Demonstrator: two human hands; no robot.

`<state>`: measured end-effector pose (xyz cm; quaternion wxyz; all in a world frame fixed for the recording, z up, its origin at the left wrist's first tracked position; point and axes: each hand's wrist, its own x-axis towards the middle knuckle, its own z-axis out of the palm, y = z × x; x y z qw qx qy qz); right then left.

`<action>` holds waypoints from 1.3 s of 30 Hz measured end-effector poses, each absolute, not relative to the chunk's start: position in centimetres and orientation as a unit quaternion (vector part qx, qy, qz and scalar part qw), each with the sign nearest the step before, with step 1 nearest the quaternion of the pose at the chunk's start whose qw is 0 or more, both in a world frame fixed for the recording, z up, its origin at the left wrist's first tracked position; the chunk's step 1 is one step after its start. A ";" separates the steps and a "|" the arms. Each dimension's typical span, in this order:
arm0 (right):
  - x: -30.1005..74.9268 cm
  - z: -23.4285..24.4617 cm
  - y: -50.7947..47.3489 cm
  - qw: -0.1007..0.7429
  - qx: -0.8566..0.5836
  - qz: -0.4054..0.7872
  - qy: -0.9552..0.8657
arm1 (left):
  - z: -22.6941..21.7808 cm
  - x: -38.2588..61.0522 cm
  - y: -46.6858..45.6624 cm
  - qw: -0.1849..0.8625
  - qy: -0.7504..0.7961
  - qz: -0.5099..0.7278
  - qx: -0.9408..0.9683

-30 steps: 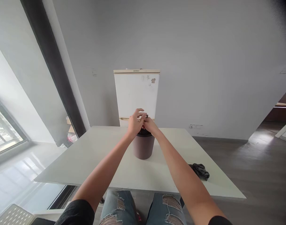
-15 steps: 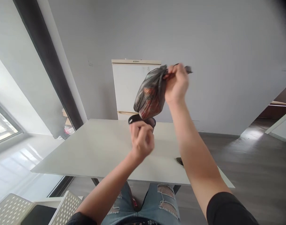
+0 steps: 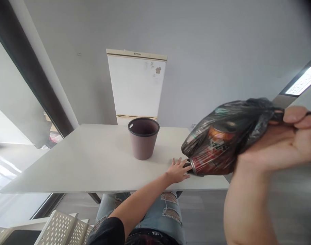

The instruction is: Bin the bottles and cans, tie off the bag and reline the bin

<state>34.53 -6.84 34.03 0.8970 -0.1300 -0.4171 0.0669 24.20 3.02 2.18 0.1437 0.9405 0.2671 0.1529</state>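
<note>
My right hand [image 3: 280,143] is closed around the knotted top of a full black rubbish bag [image 3: 222,139], held up close to the camera at the right; cans show through the plastic. My left hand [image 3: 178,169] lies on the white table [image 3: 81,163] with fingers stretched out toward a dark item mostly hidden behind the bag. A small mauve bin [image 3: 143,137] with a dark rim stands upright on the table, with nothing visible inside it.
A white fridge [image 3: 136,88] stands against the grey wall behind the table. A dark pillar [image 3: 30,75] and a window are at the left. White perforated chairs [image 3: 61,226] sit at the lower left. Grey floor lies to the right.
My right hand has swung the bag out of the bin and over to the right, near the camera. My left hand has dropped from the bin to the table's right side.
</note>
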 end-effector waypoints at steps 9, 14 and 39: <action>38.1 25.6 -5.6 0.943 -0.139 0.112 -0.283 | 2.1 14.7 1.1 0.146 0.356 0.120 0.915; 37.4 21.0 -2.0 0.956 0.009 0.232 -0.181 | 2.0 4.3 -0.6 0.137 0.468 0.133 0.863; 45.1 4.0 2.0 0.932 -0.167 0.306 -0.096 | 0.7 1.9 -0.6 0.138 0.532 0.190 0.814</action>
